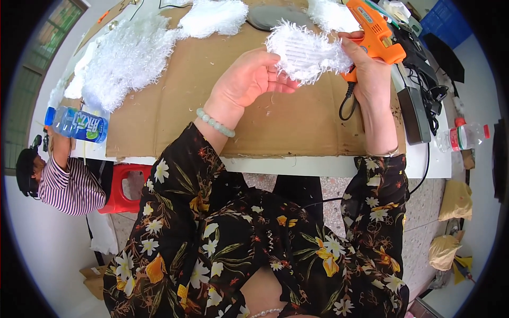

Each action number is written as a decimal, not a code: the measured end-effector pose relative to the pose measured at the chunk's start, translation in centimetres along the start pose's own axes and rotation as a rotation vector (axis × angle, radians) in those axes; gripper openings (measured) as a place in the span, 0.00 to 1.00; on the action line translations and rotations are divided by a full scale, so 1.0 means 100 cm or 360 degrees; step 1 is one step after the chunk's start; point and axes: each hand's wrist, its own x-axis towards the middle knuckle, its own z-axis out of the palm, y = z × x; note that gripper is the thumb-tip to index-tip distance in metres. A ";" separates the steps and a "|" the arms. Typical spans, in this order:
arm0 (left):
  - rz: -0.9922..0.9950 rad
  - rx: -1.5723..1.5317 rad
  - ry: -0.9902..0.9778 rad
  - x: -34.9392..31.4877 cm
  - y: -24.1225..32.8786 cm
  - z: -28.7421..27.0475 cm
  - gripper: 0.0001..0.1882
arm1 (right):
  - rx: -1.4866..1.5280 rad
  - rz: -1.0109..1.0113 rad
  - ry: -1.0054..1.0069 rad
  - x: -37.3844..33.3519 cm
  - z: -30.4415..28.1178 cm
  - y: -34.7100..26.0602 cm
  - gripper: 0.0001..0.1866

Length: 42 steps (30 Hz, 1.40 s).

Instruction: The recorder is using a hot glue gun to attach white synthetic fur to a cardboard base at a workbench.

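Above the brown cardboard sheet [180,114], a small white shaggy fabric piece [307,53] with ridged rows is held up between my hands. My left hand [246,79], wearing a beaded bracelet, pinches its left edge, thumb in front and fingers partly behind. Its right edge meets the thumb of my right hand [371,69]. That hand is closed around an orange glue gun [379,32], whose black cord [347,103] hangs from the handle end. Part of the handle is hidden behind my palm.
Larger white shaggy pieces [132,58] lie at the far left and back. A blue-capped bottle [79,124] stands at the left edge. Black adapters and cables [416,114] crowd the right side, near a red-capped bottle [464,138]. Another person [69,183] is at the left.
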 end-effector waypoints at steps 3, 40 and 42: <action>-0.0027 -0.0084 -0.0025 0.001 0.002 -0.001 0.15 | -0.0096 -0.0093 0.0048 -0.002 0.000 -0.004 0.09; 0.0322 0.0971 0.0495 0.005 0.007 -0.020 0.28 | 0.0122 0.0273 -0.0071 0.002 0.006 0.003 0.08; 0.0058 0.1388 0.0442 0.008 0.007 -0.025 0.28 | 0.0131 0.0339 -0.0192 0.001 0.005 0.009 0.09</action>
